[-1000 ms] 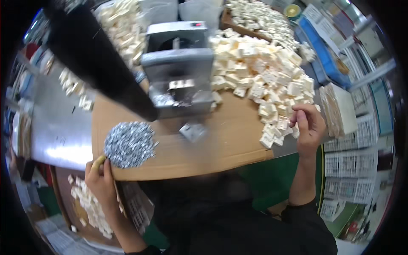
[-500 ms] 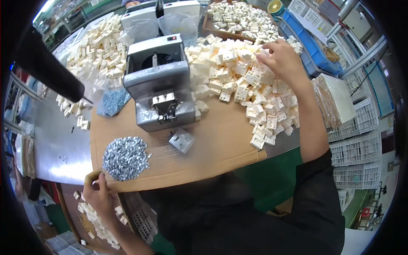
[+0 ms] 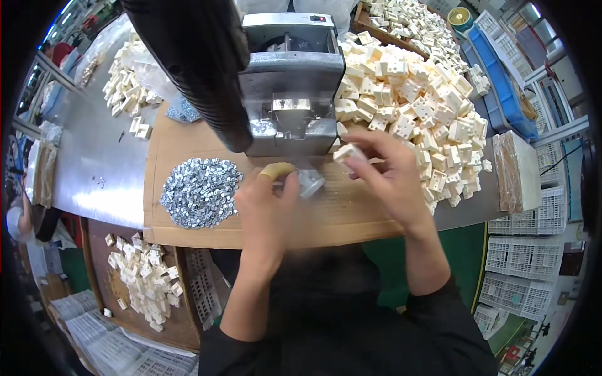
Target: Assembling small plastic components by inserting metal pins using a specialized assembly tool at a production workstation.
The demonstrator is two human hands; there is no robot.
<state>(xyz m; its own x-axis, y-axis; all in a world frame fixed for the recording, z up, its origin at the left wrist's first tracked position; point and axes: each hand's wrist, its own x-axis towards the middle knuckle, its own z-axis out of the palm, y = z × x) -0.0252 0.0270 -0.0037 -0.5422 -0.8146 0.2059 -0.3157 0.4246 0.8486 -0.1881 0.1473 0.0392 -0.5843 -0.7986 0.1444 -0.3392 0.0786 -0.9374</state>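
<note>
On my feed, a cream block (image 3: 345, 153) sits by the front right corner of the grey machine (image 3: 291, 78), pinched in my right hand (image 3: 390, 180). My left hand (image 3: 266, 203) curls before the machine; whether it grips anything, I can't tell.

room over cardboard (image 3: 342, 214), machine (image 3: 291, 78) blocking ahead

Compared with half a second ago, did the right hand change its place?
Yes: judged against the grey machine, the right hand has come left and nearer the person, away from over the cream block pile.
</note>
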